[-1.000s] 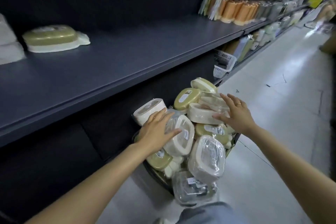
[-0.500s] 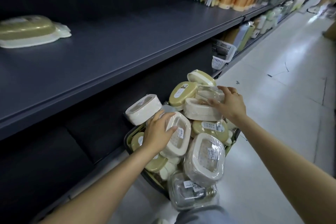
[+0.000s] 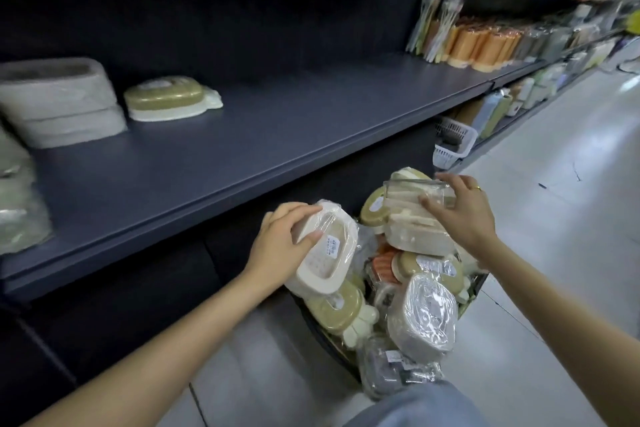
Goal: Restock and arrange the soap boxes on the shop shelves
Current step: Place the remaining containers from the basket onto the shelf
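Below the dark shelf [image 3: 277,135] | basket [image 3: 322,333] mostly hidden by wrapped soap boxes | price sticker [image 3: 333,244] unreadable | left hand [image 3: 280,246] grips cream soap box [image 3: 325,253] | right hand [image 3: 460,215] grips clear box [image 3: 412,191]

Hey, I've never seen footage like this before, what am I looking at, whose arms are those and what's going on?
This is one picture from a camera worn on a person's head, looking forward and down, so the two bare arms are the wearer's own. No machine is involved.

The person stands in a shop aisle beside a dark shelf. In front of them is a basket heaped with plastic-wrapped soap boxes.

The left hand grips a cream soap box, lifted off the heap. The right hand holds a clear-wrapped box at the top of the heap.

On the shelf lie a green-lidded soap box and, to its left, a blurry white stack.
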